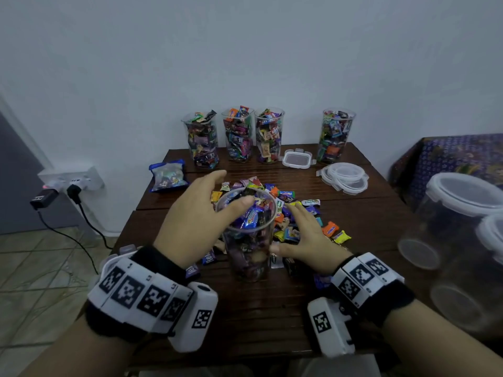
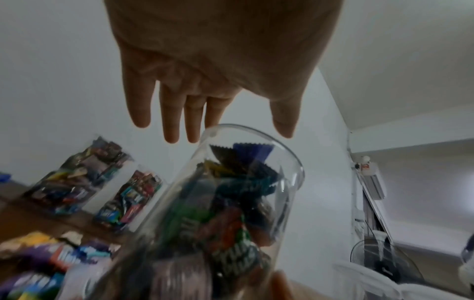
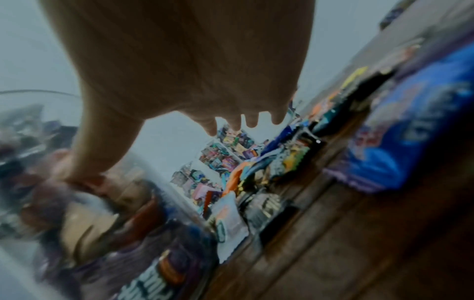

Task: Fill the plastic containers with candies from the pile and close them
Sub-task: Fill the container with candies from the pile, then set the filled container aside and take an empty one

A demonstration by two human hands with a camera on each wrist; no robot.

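A clear plastic container (image 1: 246,240) stands at the middle of the wooden table (image 1: 272,317), filled with wrapped candies almost to the rim. My left hand (image 1: 201,205) hovers at its left, fingers straight, thumb lying over the rim. The left wrist view shows that hand (image 2: 218,113) open just above the container (image 2: 231,203). My right hand (image 1: 299,235) lies flat on the candy pile (image 1: 288,210) to the container's right. Its thumb touches the container wall (image 3: 89,223). Neither hand holds a candy.
Several filled, lidless containers (image 1: 239,134) line the back edge by the wall. A square lid (image 1: 296,159) and stacked round lids (image 1: 344,176) lie at back right. A candy bag (image 1: 168,176) sits at back left. Lidded empty containers (image 1: 462,213) loom at right.
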